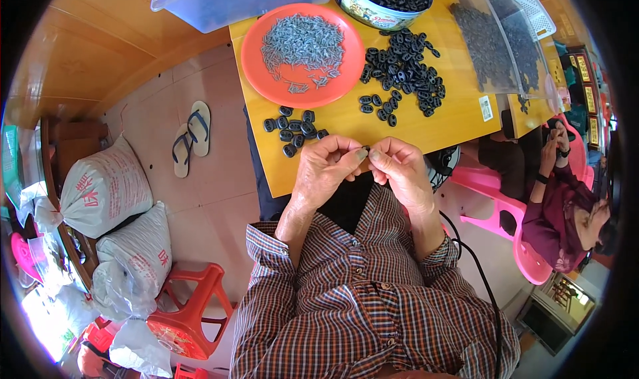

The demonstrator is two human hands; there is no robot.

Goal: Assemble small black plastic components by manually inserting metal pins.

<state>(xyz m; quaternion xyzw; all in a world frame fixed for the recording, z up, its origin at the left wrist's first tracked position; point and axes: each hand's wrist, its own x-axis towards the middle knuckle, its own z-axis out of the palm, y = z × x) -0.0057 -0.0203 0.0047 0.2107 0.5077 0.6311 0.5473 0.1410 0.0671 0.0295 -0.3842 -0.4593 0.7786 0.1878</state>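
My left hand (327,168) and my right hand (404,171) meet just over the near edge of the yellow table (439,132). Thumbs and fingertips of both pinch a small black piece (367,148), mostly covered by the fingers. Just beyond my left hand lies a small group of black oval plastic pieces (297,138). A larger heap of black two-holed oval pieces (409,62) spreads farther back, right of centre. An orange-red plate (266,82) holds many small grey metal pieces (303,42), thin and short, perhaps springs or pins.
Behind the plate are a clear bluish bin (226,6) and a round tin (373,12) of black parts. A transparent box (489,39) of dark parts stands at right. Another person (559,199) sits there. Red stool (193,306), white sacks (110,186) and sandals (191,139) are at left.
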